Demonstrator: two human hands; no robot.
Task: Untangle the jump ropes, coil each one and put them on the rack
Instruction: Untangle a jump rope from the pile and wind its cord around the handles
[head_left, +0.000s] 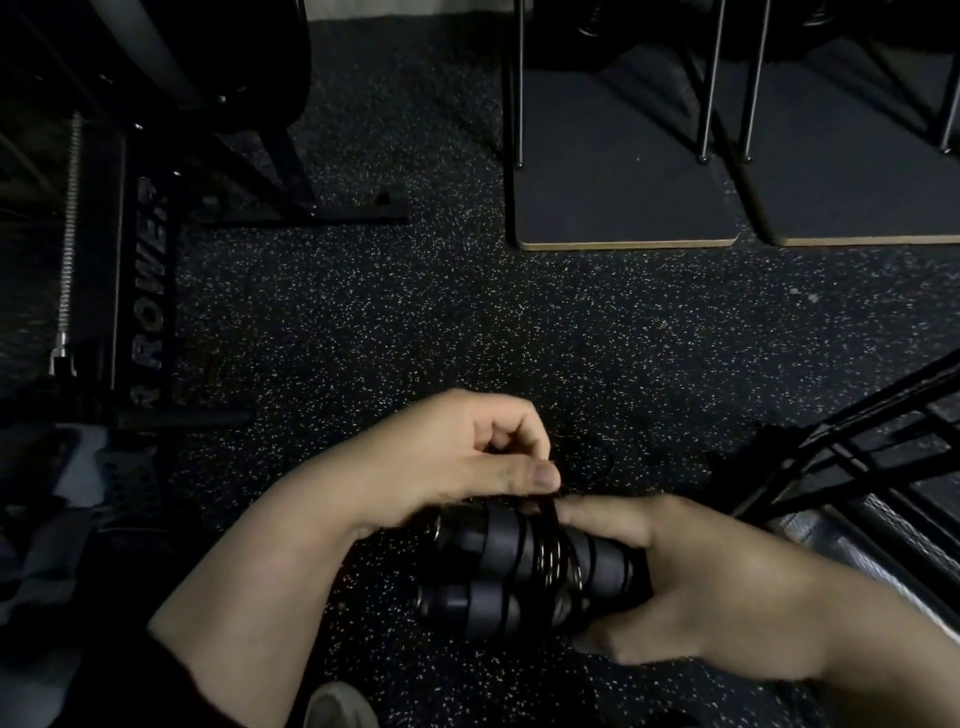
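Dim light; view looked down at the speckled rubber floor (467, 312).

Your right hand (691, 582) gripped a pair of black jump rope handles (498, 566), lying side by side and held low in the centre of the view, above the floor. The fingers curled round the right-hand ends of the handles, thumb underneath, index finger stretched along the top. Thin black cord (550, 545) was wound in several turns round the middle of the handles.

Your left hand (467, 457) sat just above and to the left of the handles. Thumb and curled fingers pinched together at the cord where it rose off the wraps, thumb tip touching or just beside the right index fingertip. A loose loop of the cord (597, 457) lay faintly visible against the floor beyond the fingertips; where it ended could not be told.

A black metal rack (852, 467) stood at the right edge, near your right wrist, apart from the handles. At the left was a black machine frame (150, 291) with lettering, a metal spring (70, 234) alongside it. Two dark platforms (623, 197) with pale edges and thin metal legs lay at the top right. The toe of a shoe (337, 706) showed at the bottom edge.
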